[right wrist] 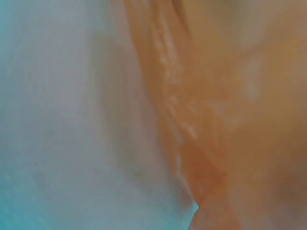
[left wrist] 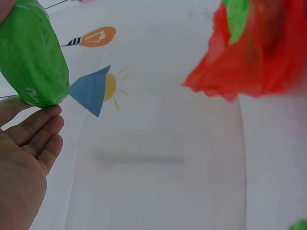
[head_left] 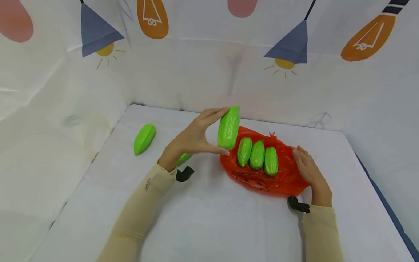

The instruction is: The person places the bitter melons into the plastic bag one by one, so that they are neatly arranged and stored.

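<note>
My left hand (head_left: 198,134) holds a glossy green ridged fruit (head_left: 228,127) raised above the left end of a red plastic bag (head_left: 284,182), thumb under it and fingers at its top. The left wrist view shows that green fruit (left wrist: 33,55) at the fingertips, with the red bag (left wrist: 259,62) blurred at upper right. Three similar green fruits (head_left: 257,155) lie side by side on or in the bag; which, I cannot tell. Against the bag's right edge rests my right hand (head_left: 307,169), fingers extended. Only the blurred bag (right wrist: 211,120) and a pale surface show in the right wrist view.
Another green fruit (head_left: 144,139) lies on the white table (head_left: 209,222) at the far left. Behind my left wrist, one more green fruit (head_left: 184,158) is partly hidden. A white printed cloth (head_left: 203,80) hangs along the table's back edge.
</note>
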Motion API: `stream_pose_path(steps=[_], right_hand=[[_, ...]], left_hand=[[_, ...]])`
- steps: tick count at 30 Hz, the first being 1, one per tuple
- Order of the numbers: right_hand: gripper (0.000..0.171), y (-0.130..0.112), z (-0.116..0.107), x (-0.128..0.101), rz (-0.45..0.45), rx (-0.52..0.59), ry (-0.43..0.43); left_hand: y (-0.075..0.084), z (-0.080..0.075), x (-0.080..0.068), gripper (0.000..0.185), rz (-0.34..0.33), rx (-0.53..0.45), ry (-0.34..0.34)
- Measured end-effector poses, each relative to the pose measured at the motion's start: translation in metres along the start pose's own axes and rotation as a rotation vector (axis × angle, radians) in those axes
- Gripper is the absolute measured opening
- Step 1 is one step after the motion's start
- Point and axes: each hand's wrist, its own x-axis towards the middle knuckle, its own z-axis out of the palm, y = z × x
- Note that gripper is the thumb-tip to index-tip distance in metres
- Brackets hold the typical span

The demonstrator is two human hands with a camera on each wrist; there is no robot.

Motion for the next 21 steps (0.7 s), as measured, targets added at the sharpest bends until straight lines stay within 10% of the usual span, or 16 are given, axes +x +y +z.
stream_pose_path(steps=[21], right_hand=[[0.067,0.005,-0.001,0.0,-0.055,-0.033,0.023]], left_hand=[[0.001,0.055,0.034,0.113,0.012,-0.072,0.02]])
